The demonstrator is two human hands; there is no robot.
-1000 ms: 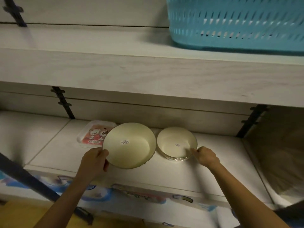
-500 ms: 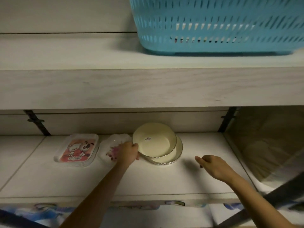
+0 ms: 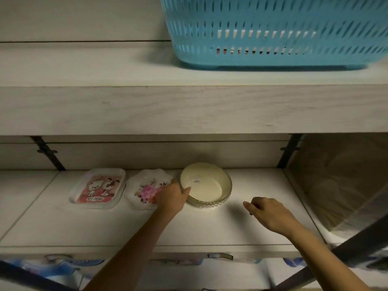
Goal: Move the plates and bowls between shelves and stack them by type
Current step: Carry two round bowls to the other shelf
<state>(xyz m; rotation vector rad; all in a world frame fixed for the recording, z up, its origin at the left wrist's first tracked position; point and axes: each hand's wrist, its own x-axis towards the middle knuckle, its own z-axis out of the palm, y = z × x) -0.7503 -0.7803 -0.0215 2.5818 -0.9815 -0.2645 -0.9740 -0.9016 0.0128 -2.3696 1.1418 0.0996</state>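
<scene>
Right now I am on the bowl step. My left hand (image 3: 172,198) pinches the near-left rim of the cream bowl (image 3: 206,182), with the thumb tip over the edge and inside. My other fingers are hidden behind the back of my hand. The bowl sits nested in a bowl stack (image 3: 210,203) whose woven-patterned wall shows below it; I cannot tell how many lie underneath. The pile stands on the lower shelf (image 3: 63,223), toward its right half.

My right hand (image 3: 267,212) hovers above the shelf to the right of the bowls and apart from them, fingers loosely curled and holding nothing. Partly under my left hand lies the flowered plate (image 3: 144,189), and beside it is a stack of square cartoon plates (image 3: 97,186).

I judge the bowls to be seated as 1 level pile. Next I should release the rim without dragging the bowl askew. My knuckles are close enough to nudge the flowered plate.
</scene>
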